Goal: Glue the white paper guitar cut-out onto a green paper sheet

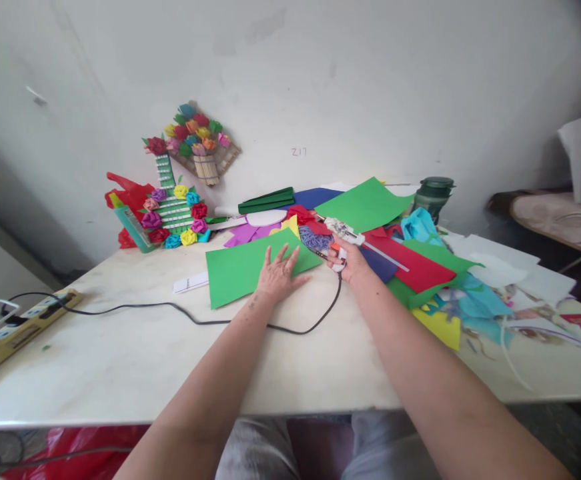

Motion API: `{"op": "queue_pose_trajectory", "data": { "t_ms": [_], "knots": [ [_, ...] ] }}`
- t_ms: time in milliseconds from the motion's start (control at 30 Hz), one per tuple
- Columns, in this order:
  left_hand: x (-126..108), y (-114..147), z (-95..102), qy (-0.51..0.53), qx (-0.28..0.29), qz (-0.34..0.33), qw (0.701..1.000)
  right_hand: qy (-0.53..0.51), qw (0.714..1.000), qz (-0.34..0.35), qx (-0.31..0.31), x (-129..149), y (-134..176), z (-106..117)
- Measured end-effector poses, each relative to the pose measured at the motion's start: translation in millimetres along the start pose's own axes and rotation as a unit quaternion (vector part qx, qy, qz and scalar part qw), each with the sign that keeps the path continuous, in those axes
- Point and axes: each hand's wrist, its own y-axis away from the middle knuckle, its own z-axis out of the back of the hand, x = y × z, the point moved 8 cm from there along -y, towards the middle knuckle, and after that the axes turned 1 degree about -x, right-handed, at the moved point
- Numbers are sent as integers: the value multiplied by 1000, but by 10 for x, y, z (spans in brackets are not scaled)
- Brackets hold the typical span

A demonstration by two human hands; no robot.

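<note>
My left hand [279, 273] lies flat with fingers spread on a sheet of green paper [233, 275] on the table. To its right, my right hand [351, 261] is closed around a hot glue gun [341, 231], whose black cord [323, 313] trails down and then left across the table. A whitish, stained cover or residue coats the front part of the gun. Under and behind the gun lie a bundle of purple crinkled strips [315, 238] and red paper [400, 253]. A white strip [190, 283] pokes out from the green sheet's left edge.
Paper-flower decorations [177, 210] stand at the back left beside a glue bottle [135, 223]. A yellow power strip [20, 327] sits at the left edge. Coloured paper scraps [480, 297] cover the right side, with a dark green bottle [431, 199] behind them. Another green sheet [365, 207] lies at the back.
</note>
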Motion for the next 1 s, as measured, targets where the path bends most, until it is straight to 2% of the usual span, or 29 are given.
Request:
{"op": "queue_pose_trajectory", "data": {
  "t_ms": [67,300,600,867,1000],
  "knots": [
    [39,2,-10,-7,-2,10,1000,-3,1000,6,2,12,10,-13],
    [159,-17,-183,-16,48,47,998,-4,1000,5,1,26,63,-53],
    [100,-9,-124,-28,25,36,999,-1,1000,2,2,-19,24,-31],
    [126,-16,-196,-10,47,42,998,-4,1000,2,7,-10,45,-58],
    [119,1,-130,-23,22,37,999,-1,1000,2,8,-30,18,-43]
  ]
}}
